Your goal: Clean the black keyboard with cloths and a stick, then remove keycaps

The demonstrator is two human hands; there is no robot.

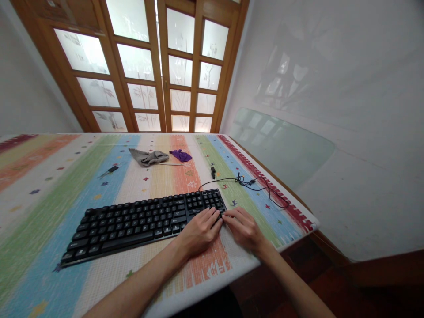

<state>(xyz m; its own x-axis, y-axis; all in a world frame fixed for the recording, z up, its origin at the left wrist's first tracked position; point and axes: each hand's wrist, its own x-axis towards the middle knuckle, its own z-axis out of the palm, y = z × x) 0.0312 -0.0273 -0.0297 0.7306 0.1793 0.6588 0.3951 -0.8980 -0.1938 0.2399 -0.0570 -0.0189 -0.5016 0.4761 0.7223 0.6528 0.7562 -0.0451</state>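
Left hand (202, 229) and right hand (244, 229) sit narrowly bunched at the right end of the keyboard (132, 225), presumably for fine control; grip cannot be told. Cable (239, 178) lies beyond, seemingly clear.

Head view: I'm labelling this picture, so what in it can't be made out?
All in the head view:
Keyboard: near right corner covered by the left hand and right hand.
Whether the hands pinch anything: hidden by their own fingers.
Small black pieces beyond the keyboard: too small to identify.
Grey cloth: anything under it is hidden by its folds.
Forearms: cut off by the bottom edge.
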